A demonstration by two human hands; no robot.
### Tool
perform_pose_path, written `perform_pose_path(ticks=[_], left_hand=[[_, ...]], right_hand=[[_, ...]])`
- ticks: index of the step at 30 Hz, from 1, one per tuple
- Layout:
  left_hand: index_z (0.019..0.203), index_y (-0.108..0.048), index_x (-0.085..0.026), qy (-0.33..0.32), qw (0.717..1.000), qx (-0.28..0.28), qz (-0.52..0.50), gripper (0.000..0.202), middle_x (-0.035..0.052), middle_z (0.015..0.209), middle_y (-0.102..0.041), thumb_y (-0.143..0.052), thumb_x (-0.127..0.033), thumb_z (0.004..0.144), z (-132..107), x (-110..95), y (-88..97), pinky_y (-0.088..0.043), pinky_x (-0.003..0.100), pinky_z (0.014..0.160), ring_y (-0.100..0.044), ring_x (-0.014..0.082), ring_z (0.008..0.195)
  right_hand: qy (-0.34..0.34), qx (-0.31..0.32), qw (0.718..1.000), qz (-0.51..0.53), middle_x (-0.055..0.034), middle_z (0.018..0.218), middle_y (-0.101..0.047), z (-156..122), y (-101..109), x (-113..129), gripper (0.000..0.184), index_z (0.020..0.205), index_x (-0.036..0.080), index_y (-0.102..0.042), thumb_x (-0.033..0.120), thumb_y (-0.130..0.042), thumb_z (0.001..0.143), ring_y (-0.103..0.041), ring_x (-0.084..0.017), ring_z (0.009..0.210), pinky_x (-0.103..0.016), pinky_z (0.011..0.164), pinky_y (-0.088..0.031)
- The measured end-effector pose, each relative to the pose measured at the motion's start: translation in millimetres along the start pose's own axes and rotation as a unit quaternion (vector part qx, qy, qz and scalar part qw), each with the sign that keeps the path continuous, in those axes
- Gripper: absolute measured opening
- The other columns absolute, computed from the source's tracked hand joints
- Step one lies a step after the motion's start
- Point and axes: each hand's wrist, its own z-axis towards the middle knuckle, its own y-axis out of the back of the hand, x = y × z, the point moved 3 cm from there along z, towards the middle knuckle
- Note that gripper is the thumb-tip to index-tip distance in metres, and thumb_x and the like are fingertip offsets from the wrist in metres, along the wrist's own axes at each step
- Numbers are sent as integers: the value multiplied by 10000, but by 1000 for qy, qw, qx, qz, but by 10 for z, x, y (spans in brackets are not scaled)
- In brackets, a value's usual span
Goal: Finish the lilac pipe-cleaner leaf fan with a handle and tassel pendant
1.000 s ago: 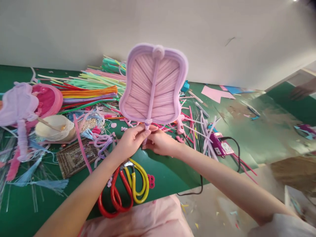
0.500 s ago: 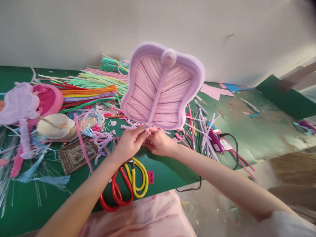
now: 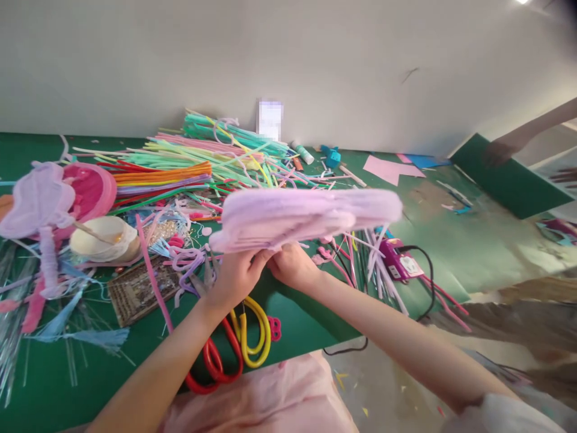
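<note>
A fan made of pink and lilac pipe cleaners is tipped nearly edge-on in front of me, slightly blurred. My left hand and my right hand are side by side under its near edge, closed around its base. The fan's body covers most of the fingertips and the spot they grip. Below my left hand lie scissors with red handles and scissors with yellow handles, partly under my left forearm. A small pink flower-like piece rests beside them.
Pipe-cleaner bundles lie at the back. On the left are a lilac fan, a white cup with a stick and a bead tray. A purple box with a cable stands right; beyond, another person's hand touches a green board.
The fan has tipped from facing me to nearly flat and edge-on, uncovering a white card, a glue stick and a blue piece behind. My hands have stayed at its base.
</note>
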Motion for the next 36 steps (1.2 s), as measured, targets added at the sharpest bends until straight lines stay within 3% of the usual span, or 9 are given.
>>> perform_pose_path(ticks=[3,13,19,22,24,28,30,33,36], left_hand=[[816,-714,-193,2,1000,-1,-4,386,69,847,-767,-459,-438,971,3,2,15,-492,296,796,-696,218,831],[687,-727,-218,36,998,16,-44,388,36,652,-733,-559,-500,893,86,7,14,-460,262,636,-657,189,636],[739,-721,-189,93,985,-38,-137,285,35,731,-743,-674,-456,829,249,65,109,-495,275,755,-689,208,786],[793,-698,-168,138,962,-76,-222,274,14,673,-701,-648,-428,862,375,41,214,-506,239,651,-668,160,660],[812,-669,-158,173,937,-96,-287,290,-1,633,-661,-597,-425,899,427,4,280,-504,222,560,-637,132,564],[766,-614,-149,235,881,-126,-391,268,-28,598,-597,-604,-373,913,423,-103,367,-530,201,526,-599,91,491],[758,-604,-149,252,860,-141,-420,238,-43,592,-576,-592,-312,932,393,-162,396,-545,186,549,-582,66,475],[752,-610,-140,278,819,-172,-472,249,-53,582,-565,-508,-188,974,348,-234,428,-542,151,553,-569,39,459],[729,-637,-115,289,770,-204,-531,303,-40,566,-580,-471,-134,982,328,-289,463,-519,126,507,-584,41,465]], right_hand=[[-9,-24,999,-20,-126,877,-662,-5,-31,34,174,941,123,-640,113,-467,925,-609,-207,801,-297,714,-456],[-53,-44,998,0,-119,858,-626,-71,-87,36,142,945,127,-616,161,-478,954,-599,-216,769,-318,713,-452],[-46,2,993,111,-98,817,-655,102,188,49,130,838,123,-615,215,-593,927,-620,-192,741,-293,700,-483],[-37,35,981,187,-28,719,-647,102,368,167,292,797,149,-607,307,-471,1002,-625,-136,655,-234,637,-501],[-44,54,952,299,-14,716,-643,55,455,282,408,844,155,-619,395,-352,1037,-629,-116,628,-213,597,-513],[-93,45,787,608,-26,747,-641,-68,545,491,478,868,148,-668,605,-534,907,-617,-123,641,-234,604,-535],[-96,38,733,672,-24,723,-642,-114,565,569,460,829,143,-685,596,-613,863,-609,-115,635,-226,614,-533],[-93,40,696,710,-28,714,-652,-164,574,642,410,831,138,-709,536,-627,884,-611,-106,633,-214,615,-529],[-84,38,686,721,-40,735,-668,-203,577,675,414,881,131,-734,523,-603,907,-618,-106,643,-210,606,-525]])
